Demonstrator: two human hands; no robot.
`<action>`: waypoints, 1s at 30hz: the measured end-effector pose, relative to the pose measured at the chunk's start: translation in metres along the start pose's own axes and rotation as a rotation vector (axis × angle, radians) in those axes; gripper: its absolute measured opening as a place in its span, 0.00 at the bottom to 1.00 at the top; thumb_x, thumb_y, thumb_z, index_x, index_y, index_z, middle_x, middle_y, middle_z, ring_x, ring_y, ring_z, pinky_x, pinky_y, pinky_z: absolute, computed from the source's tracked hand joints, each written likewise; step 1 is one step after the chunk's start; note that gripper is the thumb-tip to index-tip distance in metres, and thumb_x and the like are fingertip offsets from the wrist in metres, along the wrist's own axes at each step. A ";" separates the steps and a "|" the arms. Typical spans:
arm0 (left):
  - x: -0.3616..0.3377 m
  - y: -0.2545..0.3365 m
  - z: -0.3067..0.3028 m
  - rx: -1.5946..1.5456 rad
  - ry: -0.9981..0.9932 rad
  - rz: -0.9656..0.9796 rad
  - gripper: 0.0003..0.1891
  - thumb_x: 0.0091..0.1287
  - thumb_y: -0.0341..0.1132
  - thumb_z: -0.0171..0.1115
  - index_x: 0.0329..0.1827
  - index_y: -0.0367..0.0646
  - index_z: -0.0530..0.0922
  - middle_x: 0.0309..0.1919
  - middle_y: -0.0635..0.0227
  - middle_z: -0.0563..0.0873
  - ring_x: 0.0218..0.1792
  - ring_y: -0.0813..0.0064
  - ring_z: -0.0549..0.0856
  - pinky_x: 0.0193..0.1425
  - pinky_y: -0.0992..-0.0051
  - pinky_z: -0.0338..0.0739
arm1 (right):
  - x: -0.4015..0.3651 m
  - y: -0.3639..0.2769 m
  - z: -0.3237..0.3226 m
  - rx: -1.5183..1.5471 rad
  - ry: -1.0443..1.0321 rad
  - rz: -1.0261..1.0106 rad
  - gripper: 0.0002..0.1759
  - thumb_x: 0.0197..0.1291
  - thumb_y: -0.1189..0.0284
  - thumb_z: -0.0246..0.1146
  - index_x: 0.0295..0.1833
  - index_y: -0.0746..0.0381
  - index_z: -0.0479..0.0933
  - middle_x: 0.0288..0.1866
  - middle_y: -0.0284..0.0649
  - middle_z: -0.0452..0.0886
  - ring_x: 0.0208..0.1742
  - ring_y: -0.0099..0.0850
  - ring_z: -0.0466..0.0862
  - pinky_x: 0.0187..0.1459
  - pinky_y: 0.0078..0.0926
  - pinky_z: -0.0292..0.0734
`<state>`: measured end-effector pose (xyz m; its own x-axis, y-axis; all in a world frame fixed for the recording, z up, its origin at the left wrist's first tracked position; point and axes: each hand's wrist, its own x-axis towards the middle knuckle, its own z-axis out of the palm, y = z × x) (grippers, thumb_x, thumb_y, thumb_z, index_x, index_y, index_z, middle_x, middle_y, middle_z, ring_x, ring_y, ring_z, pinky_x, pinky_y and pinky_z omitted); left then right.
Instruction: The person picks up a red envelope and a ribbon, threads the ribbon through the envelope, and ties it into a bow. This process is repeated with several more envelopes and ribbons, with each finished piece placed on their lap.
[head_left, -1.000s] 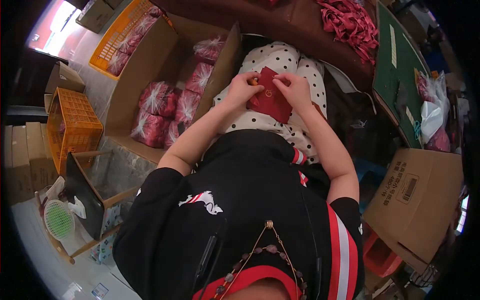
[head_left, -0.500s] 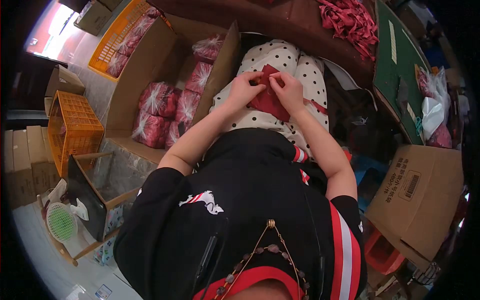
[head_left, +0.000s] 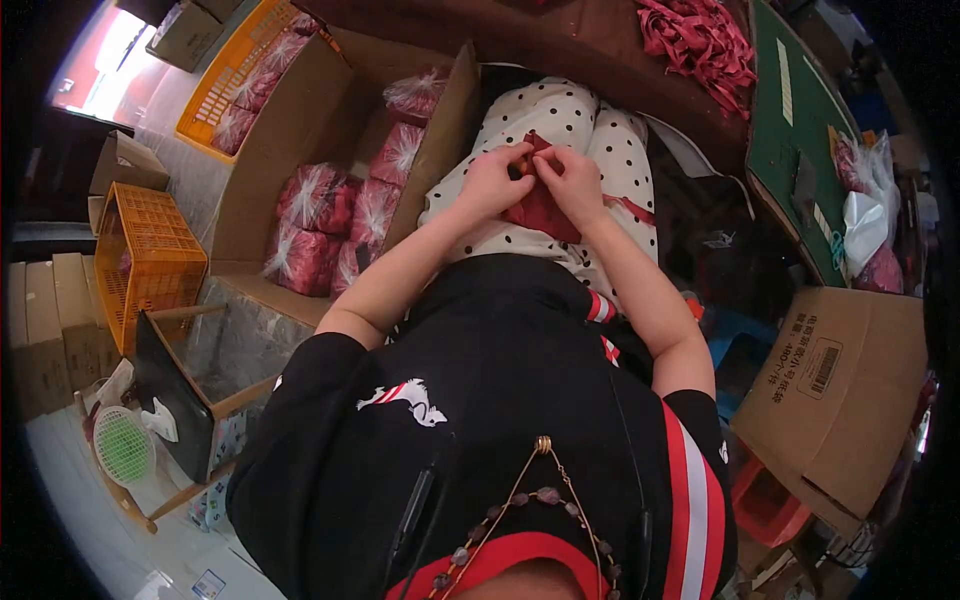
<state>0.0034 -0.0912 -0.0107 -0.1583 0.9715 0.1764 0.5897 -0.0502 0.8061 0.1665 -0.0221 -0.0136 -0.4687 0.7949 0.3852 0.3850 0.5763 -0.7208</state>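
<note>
A dark red piece of cloth (head_left: 542, 212), which looks like a small pouch, rests on my lap over polka-dot fabric (head_left: 490, 235). My left hand (head_left: 492, 182) pinches its upper left edge between thumb and fingers. On the opposite side, my right hand (head_left: 572, 182) grips the top edge with thumb and forefinger. Both sets of fingertips nearly meet, and the cloth is gathered to a peak between them. A thin red strip (head_left: 630, 210) lies on the lap by my right wrist. The fingers partly cover the cloth, so its opening cannot be made out.
To the left stands an open cardboard box (head_left: 245, 200) with several clear bags of red goods (head_left: 318, 198). Orange crates (head_left: 155, 260) sit beyond it. A heap of red strips (head_left: 700, 50) lies on the brown-covered table (head_left: 560, 35). A green board (head_left: 790, 130) and a carton (head_left: 830, 400) are at right.
The cloth's top, flatter before, is now bunched into a narrow peak between my fingertips. My hands have shifted slightly and stay close together.
</note>
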 end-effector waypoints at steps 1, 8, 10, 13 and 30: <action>0.004 -0.005 -0.003 -0.122 -0.087 -0.042 0.24 0.59 0.36 0.68 0.61 0.39 0.82 0.45 0.60 0.89 0.45 0.69 0.88 0.53 0.70 0.80 | 0.001 0.000 -0.003 0.050 -0.001 0.062 0.08 0.60 0.67 0.69 0.41 0.60 0.84 0.37 0.43 0.86 0.37 0.43 0.87 0.40 0.38 0.81; 0.012 -0.010 -0.016 -0.124 -0.070 0.039 0.14 0.65 0.34 0.64 0.52 0.45 0.87 0.43 0.56 0.87 0.44 0.62 0.88 0.54 0.68 0.80 | 0.003 0.012 -0.007 -0.076 -0.054 -0.013 0.08 0.54 0.66 0.74 0.33 0.59 0.87 0.36 0.41 0.82 0.42 0.39 0.83 0.45 0.35 0.77; 0.014 -0.013 -0.010 -0.078 0.004 0.085 0.13 0.64 0.35 0.66 0.52 0.49 0.88 0.45 0.57 0.85 0.47 0.56 0.86 0.54 0.66 0.80 | -0.001 0.014 0.000 0.248 -0.067 0.188 0.08 0.52 0.67 0.75 0.32 0.60 0.87 0.36 0.40 0.83 0.47 0.39 0.82 0.46 0.34 0.76; 0.011 -0.008 -0.011 0.077 -0.041 0.061 0.11 0.64 0.33 0.68 0.48 0.42 0.86 0.47 0.57 0.80 0.48 0.53 0.84 0.54 0.63 0.79 | 0.000 0.013 -0.008 0.221 -0.177 0.183 0.12 0.52 0.67 0.76 0.41 0.61 0.86 0.44 0.41 0.84 0.51 0.39 0.81 0.49 0.33 0.77; 0.029 -0.067 -0.065 -0.163 0.192 -0.189 0.10 0.63 0.27 0.68 0.45 0.35 0.78 0.42 0.51 0.83 0.44 0.55 0.84 0.52 0.63 0.80 | 0.004 0.035 -0.023 0.084 -0.382 0.189 0.27 0.51 0.64 0.77 0.56 0.60 0.78 0.53 0.43 0.81 0.57 0.42 0.81 0.58 0.37 0.76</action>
<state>-0.0921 -0.0743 -0.0231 -0.4089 0.9065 0.1054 0.4034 0.0760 0.9119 0.1964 0.0058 -0.0232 -0.6629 0.7486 0.0130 0.4332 0.3977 -0.8088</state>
